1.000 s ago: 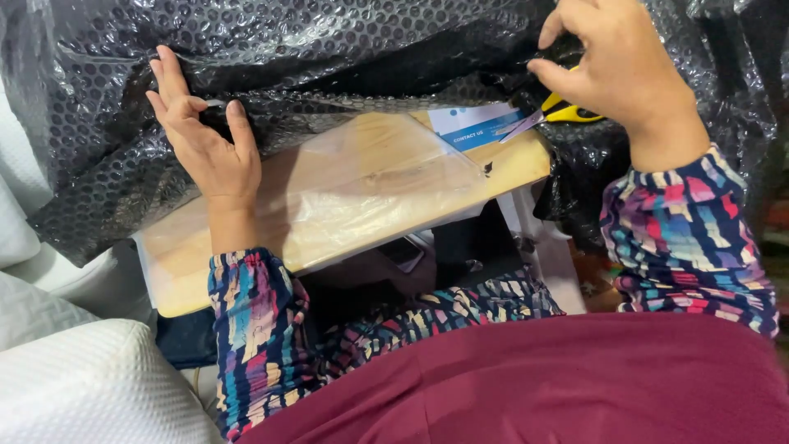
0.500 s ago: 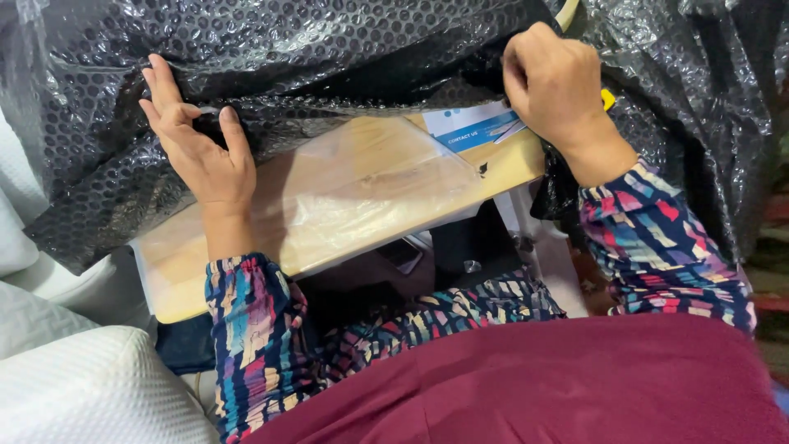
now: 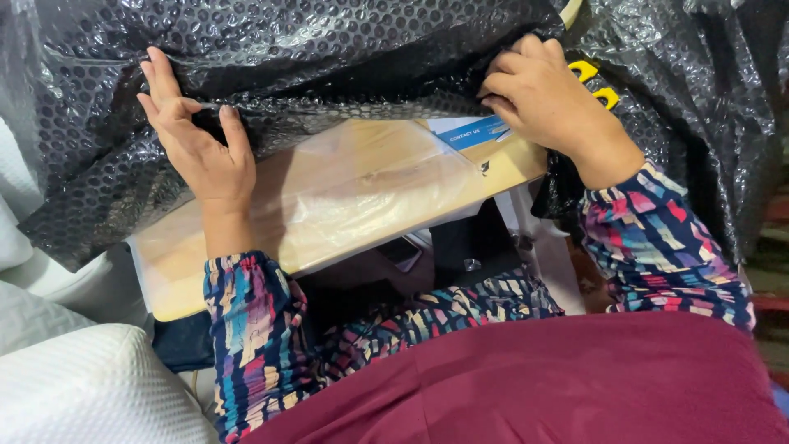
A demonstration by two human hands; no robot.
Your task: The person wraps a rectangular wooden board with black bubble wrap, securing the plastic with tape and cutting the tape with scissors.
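Black bubble wrap (image 3: 345, 57) is draped over the far edge of a pale wooden board (image 3: 345, 197) — a wrapping or cutting step, by the look of it. The left hand (image 3: 201, 140) is pressed on the wrap, fingers spread. The right hand (image 3: 546, 99) is closed on yellow-handled scissors (image 3: 596, 82) — blades hidden. A taut sheet seems needed next.

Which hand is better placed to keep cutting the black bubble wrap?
Right hand, probably: it grips the yellow-handled scissors at the bubble wrap edge. Left hand lies open, pinning the wrap down.
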